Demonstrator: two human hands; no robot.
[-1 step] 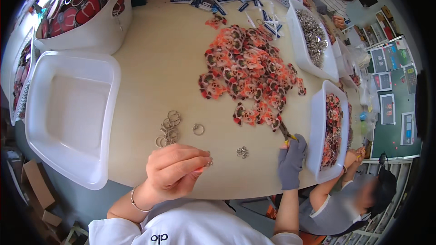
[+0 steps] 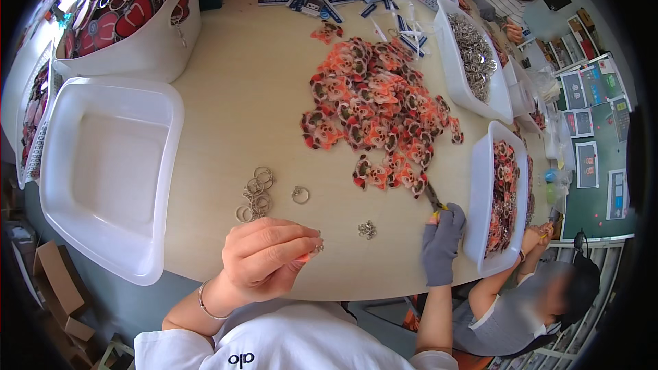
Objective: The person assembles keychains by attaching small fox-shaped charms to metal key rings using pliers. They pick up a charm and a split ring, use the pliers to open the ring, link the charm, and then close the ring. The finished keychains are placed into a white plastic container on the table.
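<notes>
Thumb and fingers pinched together, my left hand (image 2: 264, 257) holds a small metal piece (image 2: 319, 248) above the front of the table; its exact kind is too small to make out. My right hand (image 2: 442, 243), in a grey glove, is closed around pliers (image 2: 433, 197) with yellow on the handles, their jaws pointing at the charm pile. Split key rings (image 2: 259, 181) lie in a cluster beyond my left hand, with one separate ring (image 2: 300, 195) beside them. Between my hands sits a little heap of small metal links (image 2: 367, 230). Farther off spreads a pile of flat orange-and-red character charms (image 2: 370, 96).
An empty white tub (image 2: 168, 185) stands at the left, below a white basket (image 2: 137, 65) of red keychains. Along the right are a bin of metal hardware (image 2: 442, 48) and a bin of charms (image 2: 478, 199). Two co-workers sit at the right side.
</notes>
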